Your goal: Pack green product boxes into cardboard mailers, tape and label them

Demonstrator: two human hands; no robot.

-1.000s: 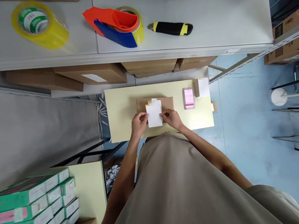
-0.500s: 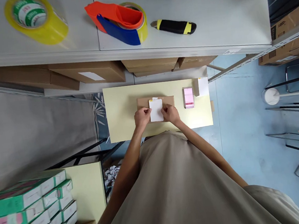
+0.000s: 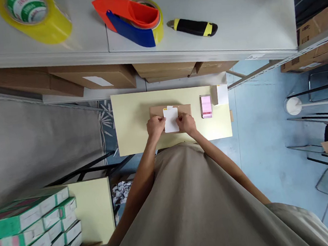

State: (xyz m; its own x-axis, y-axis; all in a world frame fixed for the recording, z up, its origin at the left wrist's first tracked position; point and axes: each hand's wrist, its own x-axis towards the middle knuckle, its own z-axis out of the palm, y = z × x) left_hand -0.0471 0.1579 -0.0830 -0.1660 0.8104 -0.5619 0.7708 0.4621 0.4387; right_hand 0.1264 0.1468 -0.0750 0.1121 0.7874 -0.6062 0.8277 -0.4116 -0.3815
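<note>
Your left hand [image 3: 155, 127] and right hand [image 3: 186, 123] are pinching opposite side edges of a white label [image 3: 171, 120], fingertips together on it. The label is lying between your hands, over a brown box [image 3: 185, 108]. You're apparently placing it; the next move calls for keeping it square and pressing it flat. Beyond your right hand, a phone [image 3: 206, 106] is resting on the table [image 3: 136, 138].

We see a loose, taupe-grey top [image 3: 188, 207], plain and matte, creased into soft, lengthwise folds. Its wide, short sleeves [image 3: 296, 218] match it in colour and leave the forearms [image 3: 141, 173] bare; the left hand [image 3: 155, 127] and right hand [image 3: 187, 123] are bare as well.
</note>
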